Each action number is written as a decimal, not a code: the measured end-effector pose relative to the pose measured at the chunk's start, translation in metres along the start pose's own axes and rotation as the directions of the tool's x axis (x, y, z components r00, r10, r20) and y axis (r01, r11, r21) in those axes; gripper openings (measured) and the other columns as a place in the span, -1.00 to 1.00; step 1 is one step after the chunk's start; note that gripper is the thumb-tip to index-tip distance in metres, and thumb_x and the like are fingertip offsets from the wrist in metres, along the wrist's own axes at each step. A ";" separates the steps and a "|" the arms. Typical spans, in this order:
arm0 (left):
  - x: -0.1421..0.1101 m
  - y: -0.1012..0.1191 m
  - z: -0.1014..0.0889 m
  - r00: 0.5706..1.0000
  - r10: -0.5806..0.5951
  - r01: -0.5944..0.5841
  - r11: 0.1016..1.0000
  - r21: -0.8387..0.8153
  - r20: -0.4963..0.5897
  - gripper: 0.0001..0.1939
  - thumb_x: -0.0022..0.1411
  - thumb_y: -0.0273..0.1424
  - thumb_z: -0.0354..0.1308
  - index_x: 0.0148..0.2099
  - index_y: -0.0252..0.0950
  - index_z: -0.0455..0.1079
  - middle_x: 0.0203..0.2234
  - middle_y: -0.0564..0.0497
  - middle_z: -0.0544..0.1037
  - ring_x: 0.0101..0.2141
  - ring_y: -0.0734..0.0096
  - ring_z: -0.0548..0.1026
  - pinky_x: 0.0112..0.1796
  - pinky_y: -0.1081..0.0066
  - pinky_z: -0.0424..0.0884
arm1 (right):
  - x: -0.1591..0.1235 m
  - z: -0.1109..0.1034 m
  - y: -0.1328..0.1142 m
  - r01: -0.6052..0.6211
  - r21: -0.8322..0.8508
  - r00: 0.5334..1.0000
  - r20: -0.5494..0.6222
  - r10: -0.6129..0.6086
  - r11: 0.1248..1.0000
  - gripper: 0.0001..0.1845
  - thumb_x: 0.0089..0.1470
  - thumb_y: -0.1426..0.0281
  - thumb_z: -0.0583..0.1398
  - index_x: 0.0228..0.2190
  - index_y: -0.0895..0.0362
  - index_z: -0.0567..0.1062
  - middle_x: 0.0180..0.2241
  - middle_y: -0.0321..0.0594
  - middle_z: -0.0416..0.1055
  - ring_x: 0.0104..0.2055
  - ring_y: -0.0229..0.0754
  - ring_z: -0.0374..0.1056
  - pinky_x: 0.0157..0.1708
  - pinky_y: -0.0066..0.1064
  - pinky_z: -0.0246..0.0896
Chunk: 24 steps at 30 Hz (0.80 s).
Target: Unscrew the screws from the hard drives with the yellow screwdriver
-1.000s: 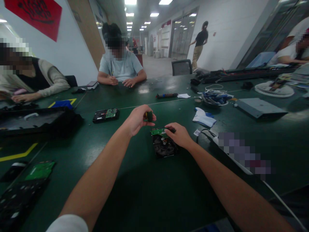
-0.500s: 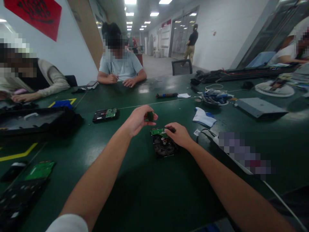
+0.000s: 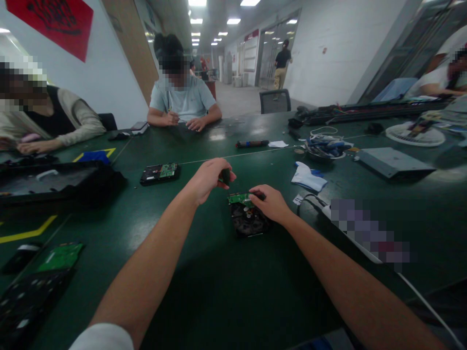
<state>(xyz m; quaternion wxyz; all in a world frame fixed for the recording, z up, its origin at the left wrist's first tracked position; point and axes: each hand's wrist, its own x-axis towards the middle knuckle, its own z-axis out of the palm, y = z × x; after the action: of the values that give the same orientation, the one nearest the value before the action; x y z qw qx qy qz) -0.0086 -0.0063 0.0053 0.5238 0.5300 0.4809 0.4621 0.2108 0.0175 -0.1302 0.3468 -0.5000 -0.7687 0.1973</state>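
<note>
A hard drive (image 3: 245,221) with a green circuit board (image 3: 239,198) along its far side lies on the dark green table (image 3: 219,282). My right hand (image 3: 270,201) grips its right far corner, thumb over the end of the board and fingers curled; part of the corner is hidden under them. Just beyond the drive and to its left, my left hand (image 3: 210,179) is raised above the table with thumb and fingers bent together. A dark patch shows between them, too dim to identify. A second hard drive (image 3: 159,173) lies left of my left hand.
A white power strip (image 3: 355,236) lies right, near a white-blue glove (image 3: 308,177) and a grey metal case (image 3: 394,162). At left are a black tray (image 3: 54,182) and another drive with a green board (image 3: 60,256). A co-worker (image 3: 182,97) sits opposite.
My left hand's fingers have drawn closer to the thumb, and the hand has shifted slightly left. My right hand and the hard drive stay put. A person walking behind has moved farther off.
</note>
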 end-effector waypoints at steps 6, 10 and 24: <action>0.001 0.002 -0.002 0.994 0.100 -0.086 0.971 0.222 -0.052 -0.83 0.20 -0.31 0.17 -0.36 -0.27 0.51 -0.43 -0.02 0.54 -0.41 0.39 0.45 -0.50 0.48 0.29 | 0.000 0.000 0.000 0.015 -0.003 1.000 0.005 -0.015 1.000 -0.82 0.23 0.34 0.26 -0.13 0.07 0.60 -0.11 -0.13 0.58 -0.11 -0.11 0.51 -0.04 -0.24 0.39; 0.001 0.004 -0.003 0.985 0.143 -0.103 0.934 0.341 -0.095 -0.79 0.23 -0.29 0.17 -0.38 -0.27 0.54 -0.57 0.04 0.44 -0.56 0.45 0.33 -0.60 0.47 0.13 | 0.000 0.000 0.000 0.012 -0.007 1.000 0.001 -0.012 1.000 -0.82 0.23 0.35 0.26 -0.14 0.09 0.60 -0.13 -0.13 0.59 -0.11 -0.10 0.51 -0.03 -0.23 0.39; -0.003 0.006 0.001 0.992 -0.121 0.121 0.993 0.004 0.026 -0.83 0.19 -0.29 0.14 -0.27 -0.30 0.42 -0.32 -0.12 0.62 -0.62 0.46 0.46 -0.63 0.45 0.25 | 0.000 0.000 -0.001 0.006 0.003 1.000 0.004 -0.006 1.000 -0.80 0.23 0.33 0.25 -0.13 0.08 0.60 -0.11 -0.12 0.58 -0.10 -0.10 0.50 -0.02 -0.22 0.39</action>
<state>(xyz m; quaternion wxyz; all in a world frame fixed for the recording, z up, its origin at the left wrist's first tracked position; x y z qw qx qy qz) -0.0082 -0.0097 0.0115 0.5564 0.5067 0.5058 0.4217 0.2104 0.0171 -0.1295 0.3466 -0.4964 -0.7707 0.1986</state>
